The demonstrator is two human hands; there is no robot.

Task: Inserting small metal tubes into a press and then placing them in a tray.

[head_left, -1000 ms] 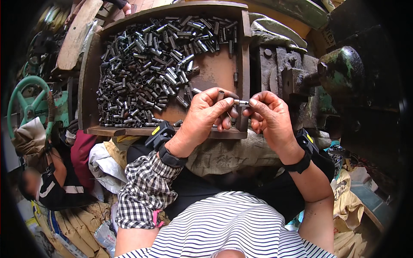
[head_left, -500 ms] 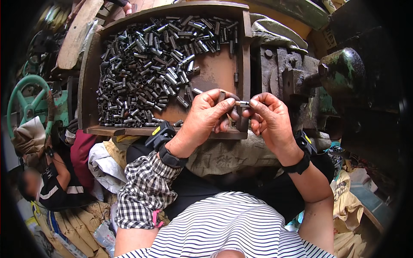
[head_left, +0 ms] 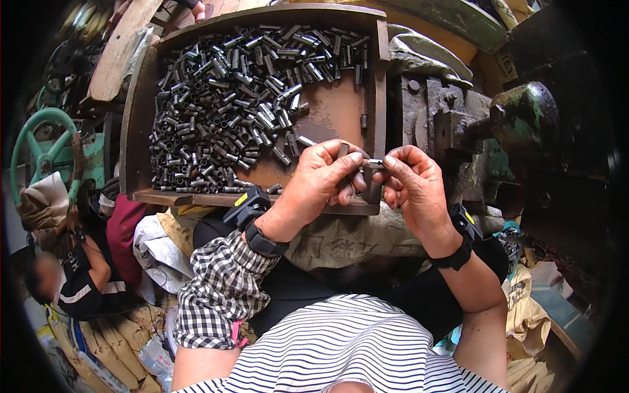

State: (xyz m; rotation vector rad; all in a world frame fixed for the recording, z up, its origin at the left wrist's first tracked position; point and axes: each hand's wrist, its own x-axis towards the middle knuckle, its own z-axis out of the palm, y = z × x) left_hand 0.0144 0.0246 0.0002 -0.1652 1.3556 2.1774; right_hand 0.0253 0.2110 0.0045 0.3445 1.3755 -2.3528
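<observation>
Over the right front corner of a wooden tray [head_left: 382, 98], my two hands meet at a small shiny metal sleeve [head_left: 373, 162]. My left hand [head_left: 321, 173] pinches its left end between thumb and fingers. A second, darker metal sleeve [head_left: 343, 150] sticks up between the fingers of that same hand. At the other end, the thumb and forefinger of my right hand [head_left: 416, 180] are closed on the shiny sleeve. Fingertips hide part of it. Many similar metal sleeves [head_left: 223, 118] lie heaped in the tray, mostly at its left and far side.
Right of the tray stands a dark, greasy machine [head_left: 452, 124] with a thick rounded part. A grey sack [head_left: 354, 239] lies along the tray's near edge. At far left, another person [head_left: 92, 262] sits near a green handwheel [head_left: 44, 157]. A wooden board [head_left: 121, 56] leans beside the tray.
The view has shifted slightly, and both hands appear a little lower and further right. They keep hold of the same sleeve, with only a slight change at the fingertips.
</observation>
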